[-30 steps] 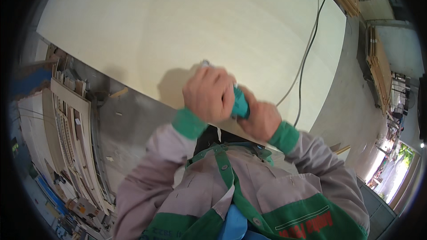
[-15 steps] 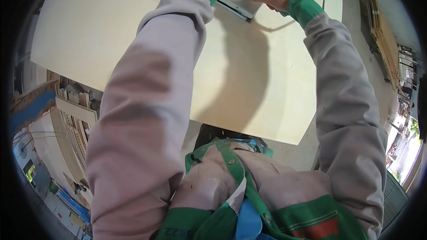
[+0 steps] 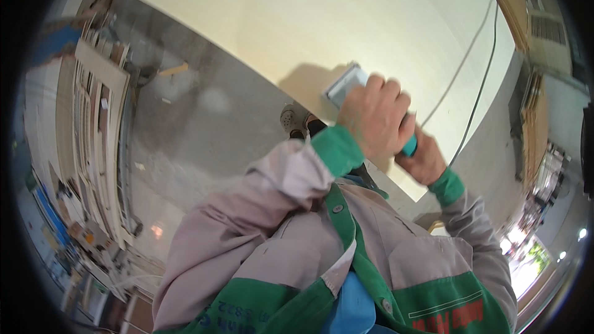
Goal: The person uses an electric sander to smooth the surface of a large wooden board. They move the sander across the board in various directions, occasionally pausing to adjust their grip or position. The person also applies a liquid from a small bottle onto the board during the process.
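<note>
A teal and grey electric sander (image 3: 348,83) rests on a wide pale board (image 3: 278,12), close to the board's near edge. My left hand (image 3: 375,116) is wrapped over the front of the sander's body, and its fingers hide most of the tool. Behind it, my right hand (image 3: 424,158) closes around the teal rear handle. The sander's flat pad end points to the upper left. Two thin cables (image 3: 476,99) trail over the right part of the board, near my right hand; where they join the tool is hidden.
At the left, a rack of upright panels (image 3: 93,99) stands on the grey floor (image 3: 198,111). A small wood strip (image 3: 173,69) lies near it. More panels (image 3: 533,127) lean at the right. My shoe (image 3: 288,119) shows beside the board's near edge.
Both hands have drawn the sander from the board's far part back toward my body. My arms are now bent, and the view has turned, showing more floor at the left.
</note>
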The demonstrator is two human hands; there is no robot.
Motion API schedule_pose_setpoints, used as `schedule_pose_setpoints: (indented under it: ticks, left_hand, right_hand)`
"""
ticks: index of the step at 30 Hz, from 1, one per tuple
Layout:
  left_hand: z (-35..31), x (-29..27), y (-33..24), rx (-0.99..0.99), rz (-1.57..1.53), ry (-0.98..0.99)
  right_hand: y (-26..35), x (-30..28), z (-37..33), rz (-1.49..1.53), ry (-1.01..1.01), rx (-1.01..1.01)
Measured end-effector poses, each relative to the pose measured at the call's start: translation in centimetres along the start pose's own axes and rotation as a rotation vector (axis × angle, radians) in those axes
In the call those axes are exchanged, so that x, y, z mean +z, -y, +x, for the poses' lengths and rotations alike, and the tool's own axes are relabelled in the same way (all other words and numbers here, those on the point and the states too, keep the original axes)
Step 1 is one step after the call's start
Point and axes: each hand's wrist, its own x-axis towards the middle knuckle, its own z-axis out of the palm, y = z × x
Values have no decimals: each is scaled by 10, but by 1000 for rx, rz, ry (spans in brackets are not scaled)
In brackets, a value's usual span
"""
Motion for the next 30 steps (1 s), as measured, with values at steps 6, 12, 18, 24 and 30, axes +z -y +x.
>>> schedule_pose_setpoints:
  ticks: [6, 12, 18, 24, 30]
  left_hand:
    - [-60, -75, 56, -80, 77, -137]
    - [-22, -168, 171, -128, 267, -156]
    - [28, -189, 191, -128, 461, -153]
    - [-24, -99, 102, -129, 382, -119]
    - [-47, 1, -21, 63, 177, -104]
  right_hand:
    - [77, 57, 28, -93, 130, -121]
    - [174, 79, 151, -173, -18, -466]
    - [213, 40, 212, -205, 33, -642]
    - [87, 46, 104, -92, 46, -444]
    - [-18, 23, -33, 4, 60, -155]
